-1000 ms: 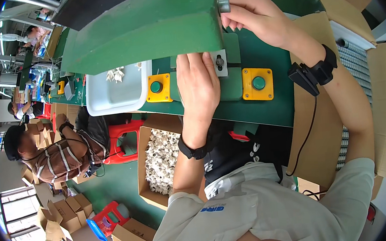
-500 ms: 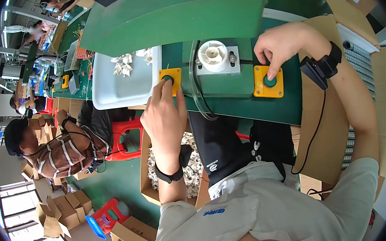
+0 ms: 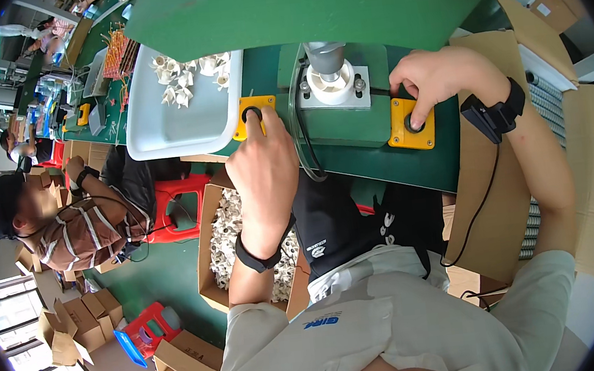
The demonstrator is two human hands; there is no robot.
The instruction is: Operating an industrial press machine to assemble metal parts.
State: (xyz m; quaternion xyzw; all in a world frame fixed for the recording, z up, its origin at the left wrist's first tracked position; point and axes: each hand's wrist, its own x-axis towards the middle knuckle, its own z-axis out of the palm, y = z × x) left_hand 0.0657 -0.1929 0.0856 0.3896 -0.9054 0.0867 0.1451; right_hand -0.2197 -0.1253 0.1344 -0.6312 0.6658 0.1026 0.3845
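My left hand [image 3: 263, 163] presses a fingertip onto the button of the left yellow button box [image 3: 242, 124]. Nothing is held in it, and its fingers reach forward. The thumb of my right hand [image 3: 438, 80] lies on the button of the right yellow button box [image 3: 400, 133]; its fingers are loosely bent, apart from the thumb. Between the boxes, a round white plastic part [image 3: 331, 93] sits on a metal plate [image 3: 312, 102]. A grey press ram [image 3: 326, 59] stands down inside it, under the green machine housing [image 3: 307, 7].
A white tray [image 3: 180, 145] with several small white plastic parts stands left of the press. Below, a cardboard box [image 3: 210, 292] holds many more. Dark cables [image 3: 305, 145] loop beside the press. A seated person [image 3: 85, 233] is at the left; tall cardboard [image 3: 492, 150] stands at the right.
The press ram has come down into the white part. My left fingertip has pressed onto its button, and my right thumb stays on its own. The view has shifted slightly.
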